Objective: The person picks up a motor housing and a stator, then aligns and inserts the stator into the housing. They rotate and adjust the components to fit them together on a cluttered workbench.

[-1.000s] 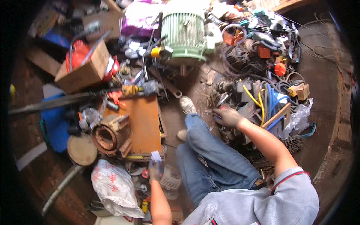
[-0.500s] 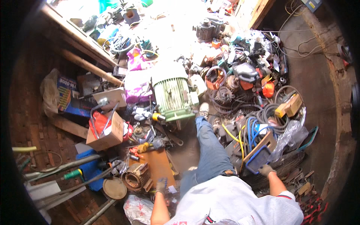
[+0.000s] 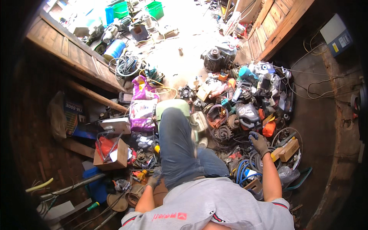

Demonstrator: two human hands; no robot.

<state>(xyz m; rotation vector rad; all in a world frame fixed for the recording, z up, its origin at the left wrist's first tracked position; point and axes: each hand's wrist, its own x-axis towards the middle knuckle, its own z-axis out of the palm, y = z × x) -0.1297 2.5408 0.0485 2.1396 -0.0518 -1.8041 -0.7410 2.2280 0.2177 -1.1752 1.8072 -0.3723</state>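
Observation:
My right hand (image 3: 259, 144), in a grey-brown glove, reaches forward over the right-hand pile with its fingers partly stretched and nothing visible in them. Coiled dark hoses (image 3: 256, 159) and blue hoses (image 3: 241, 170) lie just below it. Close by are an orange object (image 3: 269, 129) and a grey-black machine housing (image 3: 248, 115). My left hand (image 3: 154, 181), also gloved, is low beside my leg, near a yellow-handled tool (image 3: 142, 175); its fingers are too indistinct to read. My raised leg mostly hides a pale green motor (image 3: 174, 103).
A cardboard box (image 3: 114, 155) with red plastic stands at left, below a purple-and-white sack (image 3: 143, 111). Dark motors (image 3: 213, 59) sit beyond the pile. Long poles (image 3: 73, 186) lie at lower left. Wooden door panels (image 3: 274, 28) flank the bright opening.
My right hand has left the blue-rimmed tray and moved forward over the hoses. My left hand has shifted slightly left and forward. One leg has risen before the green motor; the view has tilted up.

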